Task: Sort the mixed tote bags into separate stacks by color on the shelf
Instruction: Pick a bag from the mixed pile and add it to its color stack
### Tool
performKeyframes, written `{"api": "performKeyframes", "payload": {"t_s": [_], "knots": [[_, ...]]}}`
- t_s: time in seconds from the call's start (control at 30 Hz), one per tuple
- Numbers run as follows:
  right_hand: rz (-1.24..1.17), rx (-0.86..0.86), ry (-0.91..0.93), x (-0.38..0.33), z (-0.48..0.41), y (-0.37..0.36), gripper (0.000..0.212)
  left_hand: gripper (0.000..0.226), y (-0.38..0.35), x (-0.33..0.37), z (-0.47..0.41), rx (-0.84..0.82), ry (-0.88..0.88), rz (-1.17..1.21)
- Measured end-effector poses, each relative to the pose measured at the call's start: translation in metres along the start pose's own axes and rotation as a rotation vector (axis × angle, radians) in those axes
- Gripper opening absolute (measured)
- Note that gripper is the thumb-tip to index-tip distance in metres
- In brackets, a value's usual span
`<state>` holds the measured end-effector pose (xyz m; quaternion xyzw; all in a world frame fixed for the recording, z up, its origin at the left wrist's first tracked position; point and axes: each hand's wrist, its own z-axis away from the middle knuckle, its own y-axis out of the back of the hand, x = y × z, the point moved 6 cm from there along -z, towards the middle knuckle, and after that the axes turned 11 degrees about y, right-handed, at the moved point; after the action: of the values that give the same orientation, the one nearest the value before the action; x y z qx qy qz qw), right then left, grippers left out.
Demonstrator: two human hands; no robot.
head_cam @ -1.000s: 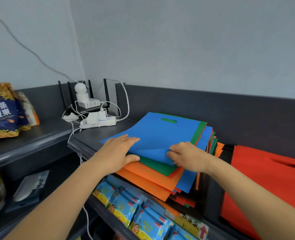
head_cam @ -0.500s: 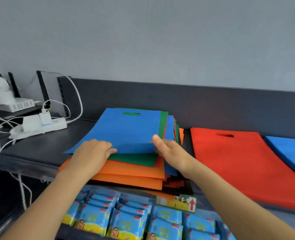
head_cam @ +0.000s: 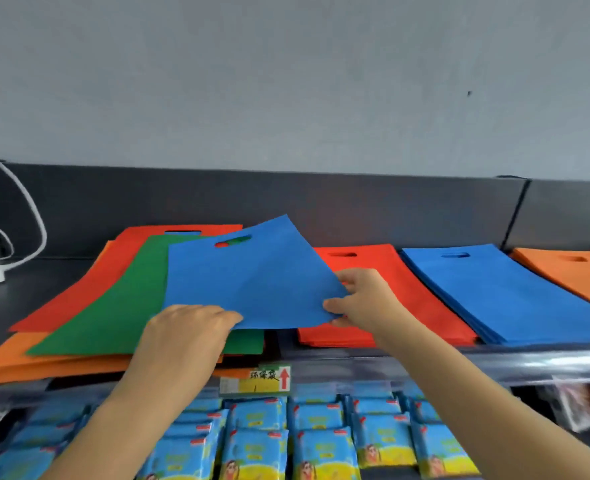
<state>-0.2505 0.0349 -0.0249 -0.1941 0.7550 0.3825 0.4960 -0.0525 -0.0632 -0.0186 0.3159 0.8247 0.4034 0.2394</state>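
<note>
CHANGE: blue bag [head_cam: 252, 282] now lifted off the mixed pile [head_cam: 106, 306] | GRIP: my right hand [head_cam: 359, 299] pinches its 4 o'clock edge; left hand [head_cam: 186, 330] at its 7 o'clock corner, I can't tell if it grips | NEXT: blue stack [head_cam: 494, 292] waits at 3 o'clock.

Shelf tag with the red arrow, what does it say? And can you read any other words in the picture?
"环保袋", beside a red up arrow: on the shelf tag at the shelf's front edge.
Small print on the tag's yellow part: too blurred to read.
Print on the blue packets below: too blurred to read.
On the blue tote bag, as on every bag: no words.
</note>
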Motion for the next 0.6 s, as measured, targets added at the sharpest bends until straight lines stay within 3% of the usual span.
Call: {"api": "performKeyframes", "payload": {"t_s": [0.1, 0.27, 0.4, 0.6], "knots": [[0.097, 0.144, 0.071, 0.013, 0.016, 0.056, 0.029, 0.052, 0.008, 0.036, -0.007, 0.023, -0.021, 0.025], [0.149, 0.286, 0.077, 0.054, 0.050, 0.160, 0.030, 0.055, 0.015, 0.132, -0.019, 0.069, -0.098, 0.126], [0.184, 0.364, 0.069, 0.092, 0.071, 0.247, 0.040, 0.053, 0.020, 0.223, -0.024, 0.114, -0.139, 0.239], [0.231, 0.409, 0.068, 0.134, 0.078, 0.345, 0.044, 0.053, 0.025, 0.334, -0.037, 0.050, -0.150, 0.344]]}}
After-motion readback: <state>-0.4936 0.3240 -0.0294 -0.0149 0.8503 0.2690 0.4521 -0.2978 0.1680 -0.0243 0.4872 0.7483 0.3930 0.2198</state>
